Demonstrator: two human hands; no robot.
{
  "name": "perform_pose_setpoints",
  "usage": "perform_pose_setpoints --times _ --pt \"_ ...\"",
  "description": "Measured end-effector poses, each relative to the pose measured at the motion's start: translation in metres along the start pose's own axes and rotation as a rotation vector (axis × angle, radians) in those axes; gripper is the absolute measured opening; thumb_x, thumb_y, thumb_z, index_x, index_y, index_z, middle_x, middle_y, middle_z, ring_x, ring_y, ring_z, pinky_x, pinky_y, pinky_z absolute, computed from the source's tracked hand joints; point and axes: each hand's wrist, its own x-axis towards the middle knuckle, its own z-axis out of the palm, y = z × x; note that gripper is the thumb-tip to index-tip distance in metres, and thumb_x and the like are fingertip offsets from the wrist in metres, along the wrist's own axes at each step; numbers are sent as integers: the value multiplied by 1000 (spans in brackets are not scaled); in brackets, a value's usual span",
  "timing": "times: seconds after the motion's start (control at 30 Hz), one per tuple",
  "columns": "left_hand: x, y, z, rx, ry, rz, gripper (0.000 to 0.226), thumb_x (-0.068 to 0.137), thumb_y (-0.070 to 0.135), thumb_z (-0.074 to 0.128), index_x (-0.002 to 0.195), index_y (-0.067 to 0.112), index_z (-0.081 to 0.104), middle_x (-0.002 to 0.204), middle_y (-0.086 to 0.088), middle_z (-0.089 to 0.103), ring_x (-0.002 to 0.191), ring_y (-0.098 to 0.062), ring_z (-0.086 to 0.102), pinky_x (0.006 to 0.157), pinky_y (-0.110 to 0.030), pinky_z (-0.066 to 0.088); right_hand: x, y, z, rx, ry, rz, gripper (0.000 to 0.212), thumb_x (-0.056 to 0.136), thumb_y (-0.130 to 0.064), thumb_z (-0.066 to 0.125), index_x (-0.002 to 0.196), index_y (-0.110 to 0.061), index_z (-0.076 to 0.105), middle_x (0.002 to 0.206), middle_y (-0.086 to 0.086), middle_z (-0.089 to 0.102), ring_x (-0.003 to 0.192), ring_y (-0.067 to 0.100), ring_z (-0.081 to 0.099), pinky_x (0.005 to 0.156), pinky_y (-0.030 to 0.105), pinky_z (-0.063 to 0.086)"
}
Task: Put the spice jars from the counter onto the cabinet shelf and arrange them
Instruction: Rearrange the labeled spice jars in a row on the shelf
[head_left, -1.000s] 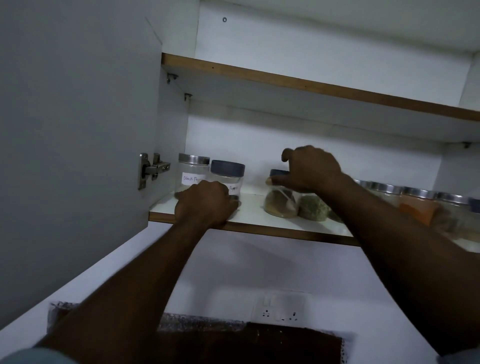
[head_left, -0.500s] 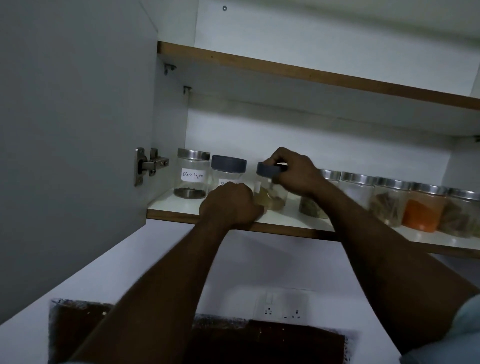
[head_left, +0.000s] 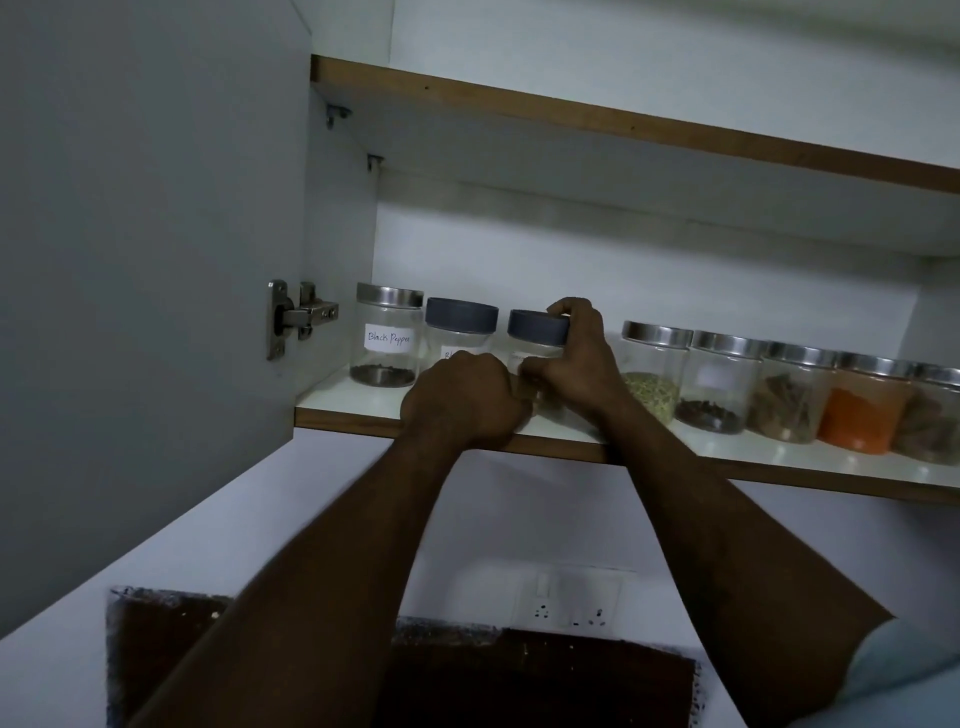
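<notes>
A row of clear spice jars stands on the lower cabinet shelf (head_left: 363, 402). At the far left is the steel-lidded jar labelled Black Pepper (head_left: 388, 335). Beside it stands a grey-lidded jar (head_left: 461, 325), and my left hand (head_left: 467, 402) curls round its base. My right hand (head_left: 579, 364) grips a second grey-lidded jar (head_left: 535, 328) just right of that, fingers round the lid and body. To the right stand several steel-lidded jars, among them one with green seeds (head_left: 652, 371) and one with orange powder (head_left: 865, 408).
The open cabinet door (head_left: 145, 260) with its hinge (head_left: 296, 319) stands close on the left. An upper shelf (head_left: 623, 124) hangs above the jars. Below are a white wall with a socket plate (head_left: 569, 600) and a dark panel (head_left: 467, 675).
My right hand has slid the second grey-lidded jar leftward, up beside the first one. My left hand shifted right along the shelf front to the first grey-lidded jar. The view has swung right.
</notes>
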Motion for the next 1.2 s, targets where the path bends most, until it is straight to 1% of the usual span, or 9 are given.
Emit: perform_pose_setpoints --times 0.1,0.27,0.57,0.67,0.77,0.83,0.9,1.03,1.2 --pt "1 -4 -1 16 14 -8 36 85 55 56 82 21 67 76 -1 60 79 -24 62 68 -34 50 0 -3 3 75 -6 46 79 72 -17 83 135 -25 36 134 5 42 110 23 56 87 35 53" --pt "-2 -4 2 27 23 -27 41 82 60 57 89 22 69 83 -2 61 82 -24 61 70 -35 51 -5 4 2 119 -143 181 119 70 -37 91 155 -28 9 141 5 48 119 25 57 102 43 51" --pt "-5 -7 2 49 37 -2 39 85 55 57 90 21 73 84 -2 69 82 -23 64 74 -37 56 -6 -1 4 62 -237 230 126 74 -50 86 160 -20 -1 153 6 47 127 27 56 102 36 49" --pt "-6 -8 1 58 45 12 37 85 53 56 90 22 75 79 0 68 78 -21 64 70 -36 56 -13 -12 -17 -65 -85 116 119 73 -64 80 159 -18 13 149 7 51 125 25 58 93 31 47" --pt "-7 -10 0 57 69 49 27 86 48 59 93 30 78 80 6 70 74 -16 62 65 -30 51 -10 -18 -58 -399 210 -146 75 81 -68 67 139 -25 45 121 -3 65 102 19 65 81 36 53" --pt "-6 -12 -1 38 39 77 22 87 46 58 91 36 78 76 12 67 74 -14 63 63 -28 49 -3 -17 -88 -610 354 -235 58 83 -69 61 121 -26 58 110 -3 66 100 20 61 73 33 48" --pt "-5 -5 1 -1 -30 109 25 87 51 57 85 36 76 74 14 67 74 -13 64 67 -30 52 2 -10 -109 -741 318 -161 64 81 -73 61 120 -21 61 116 4 65 107 27 58 75 37 47" --pt "0 42 15 74 -132 199 43 94 62 49 90 30 77 89 7 72 85 -17 64 74 -35 52 -7 11 -109 -903 45 57 90 73 -82 64 134 -16 51 132 12 54 116 33 54 85 42 51" --pt "10 58 24 57 -162 200 50 95 65 46 101 27 78 103 3 73 95 -19 64 85 -42 54 -8 21 -88 -785 84 105 103 66 -75 76 140 -14 40 140 14 46 121 33 51 88 40 49"
